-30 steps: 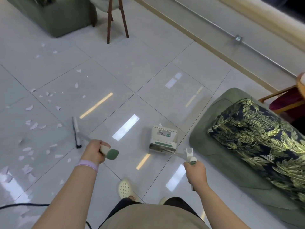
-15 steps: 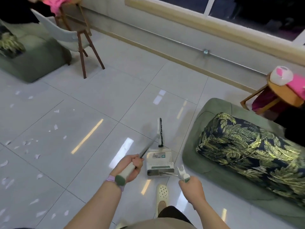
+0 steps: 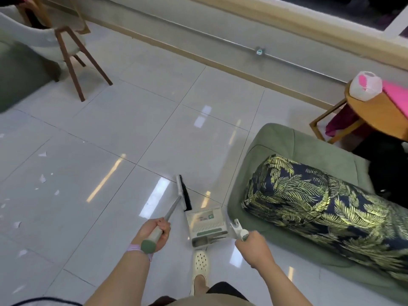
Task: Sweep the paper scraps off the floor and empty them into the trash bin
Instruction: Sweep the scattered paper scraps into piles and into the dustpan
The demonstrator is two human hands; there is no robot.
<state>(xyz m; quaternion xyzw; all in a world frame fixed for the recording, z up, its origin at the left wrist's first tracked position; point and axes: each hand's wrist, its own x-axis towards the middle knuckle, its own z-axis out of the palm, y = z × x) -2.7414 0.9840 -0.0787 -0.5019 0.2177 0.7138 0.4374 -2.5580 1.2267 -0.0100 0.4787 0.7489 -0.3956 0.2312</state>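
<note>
My left hand [image 3: 154, 231] grips the grey-green handle of a small broom [image 3: 182, 193], whose black bristles sit on the floor just left of the dustpan. My right hand [image 3: 254, 246] grips the handle of the white dustpan [image 3: 206, 224], which hangs low over the tiles in front of my shoe. Several white paper scraps [image 3: 42, 178] lie scattered on the floor at the far left. No trash bin is in view.
A green floor cushion [image 3: 276, 146] with a leaf-patterned bolster [image 3: 331, 206] lies close on the right. A round wooden side table [image 3: 379, 111] stands behind it. At the back left stands a wooden-legged chair [image 3: 66, 47]; a wall runs along the far side.
The view has swung right, away from the scraps. My left hand brought the broom from the scraps on the left over to the dustpan. The dustpan has come closer to my feet.
</note>
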